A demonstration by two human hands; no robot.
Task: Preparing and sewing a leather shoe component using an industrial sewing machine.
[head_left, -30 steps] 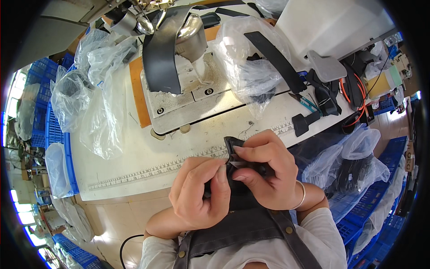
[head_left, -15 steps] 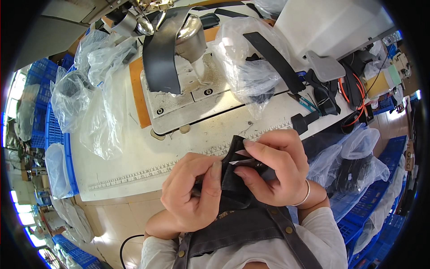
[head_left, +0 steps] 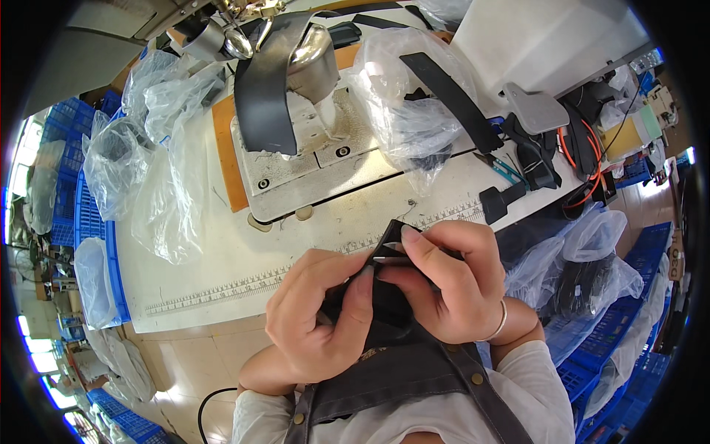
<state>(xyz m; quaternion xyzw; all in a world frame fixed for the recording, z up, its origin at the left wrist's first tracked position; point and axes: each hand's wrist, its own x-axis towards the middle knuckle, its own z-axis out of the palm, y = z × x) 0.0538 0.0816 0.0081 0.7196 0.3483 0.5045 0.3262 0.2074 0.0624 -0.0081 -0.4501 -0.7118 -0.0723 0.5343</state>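
Observation:
My left hand [head_left: 319,314] is closed on a folded black leather-like piece [head_left: 390,297], pinching it between thumb and fingers just in front of the table edge. In my right hand [head_left: 460,280] is a small pair of thread snips [head_left: 381,258]. Only its bright tip shows, lying against the black piece between my two thumbs; my fingers hide the rest. My right fingertips also touch the upper end of the piece. Part of the piece hangs down before my dark apron [head_left: 384,381].
Behind my hands stands a sewing machine [head_left: 314,70] with a curved black strip [head_left: 264,107] over it. Clear plastic bags [head_left: 159,177], another black strip [head_left: 452,100] and teal-handled pliers [head_left: 509,172] lie around it. Blue crates [head_left: 617,318] are at the right.
The snips' blades stood apart on the piece's edge; now they have come together to one thin tip. The right fingers have closed inward, and the black piece has tilted slightly to the right.

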